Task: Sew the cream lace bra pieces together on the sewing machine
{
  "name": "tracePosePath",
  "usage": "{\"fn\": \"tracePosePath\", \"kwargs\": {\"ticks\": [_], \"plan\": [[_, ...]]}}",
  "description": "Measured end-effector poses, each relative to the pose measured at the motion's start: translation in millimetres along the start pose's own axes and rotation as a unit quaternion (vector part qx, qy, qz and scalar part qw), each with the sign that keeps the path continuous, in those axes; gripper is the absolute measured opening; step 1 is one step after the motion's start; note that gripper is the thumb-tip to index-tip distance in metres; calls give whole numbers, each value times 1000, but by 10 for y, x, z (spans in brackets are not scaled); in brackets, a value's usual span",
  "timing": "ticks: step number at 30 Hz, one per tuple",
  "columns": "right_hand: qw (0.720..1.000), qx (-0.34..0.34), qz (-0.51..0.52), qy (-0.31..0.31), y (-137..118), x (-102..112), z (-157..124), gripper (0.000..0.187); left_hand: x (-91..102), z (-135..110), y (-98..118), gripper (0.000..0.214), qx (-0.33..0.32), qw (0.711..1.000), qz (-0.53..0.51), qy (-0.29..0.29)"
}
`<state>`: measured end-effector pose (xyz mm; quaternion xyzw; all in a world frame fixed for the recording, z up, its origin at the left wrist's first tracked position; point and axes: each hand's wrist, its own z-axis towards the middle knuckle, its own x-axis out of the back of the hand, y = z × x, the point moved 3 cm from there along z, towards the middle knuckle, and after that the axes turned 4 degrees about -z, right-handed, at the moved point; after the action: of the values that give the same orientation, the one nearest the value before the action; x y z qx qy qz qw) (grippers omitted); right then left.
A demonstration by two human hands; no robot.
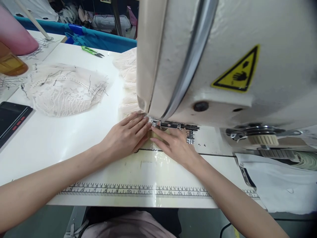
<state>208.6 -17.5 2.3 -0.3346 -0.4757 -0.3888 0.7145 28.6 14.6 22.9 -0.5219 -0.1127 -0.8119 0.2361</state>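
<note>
Our left hand (122, 134) lies palm down, fingers long and close together, on pale lace (153, 122) beside the metal parts under a sewing machine (230, 26). Our right hand (178, 145) comes in from the other side, thumb and forefinger parted, fingertips near the same lace; we cannot tell whether either hand pinches it.

We work at a smooth, glossy white table (81, 135), yellowish in front of the needle area, with a black-printed ruler strip (136, 191) along its near edge. Beyond the table hang folds of teal cloth (106, 39), with heaped fabrics further back.

Cream, gathered fabric (127, 74) ripples behind our left hand. Farther left rests a soft, rounded lace bundle (66, 91), sheer and patterned, strewn with dark thread ends. Near it are slim green snips (91, 52), a flat black device (15, 120) with red marks, and rounded pink (18, 29) and amber (12, 62) objects. Smooth white cloth (284, 188) drapes at right. On the cream machine casing is a yellow warning triangle (237, 71).
</note>
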Motion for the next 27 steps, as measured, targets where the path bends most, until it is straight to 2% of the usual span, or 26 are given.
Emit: {"fn": "tracePosePath", "kwargs": {"ticks": [6, 14, 18, 23, 27], "plan": [[1000, -19, -11, -19, 18, -52, -3, 41, -6, 11, 1, 32, 1, 1000, 17, 1], [999, -10, -36, 4, 19, -70, -6, 41, -7, 9, -7, 32, 23, 1000, 6, -8], [999, -16, 19, 32, 76, -54, -1, 34, -14, 13, -25, 33, 38, 999, -3, -13], [990, -84, 109, 32, 123, 49, 63, 29, -7, 9, 5, 38, 33, 999, 22, -23], [984, -105, 123, 72, 129, 108, 82, 23, 30, -3, 16, 38, 38, 998, 38, -33]]}}
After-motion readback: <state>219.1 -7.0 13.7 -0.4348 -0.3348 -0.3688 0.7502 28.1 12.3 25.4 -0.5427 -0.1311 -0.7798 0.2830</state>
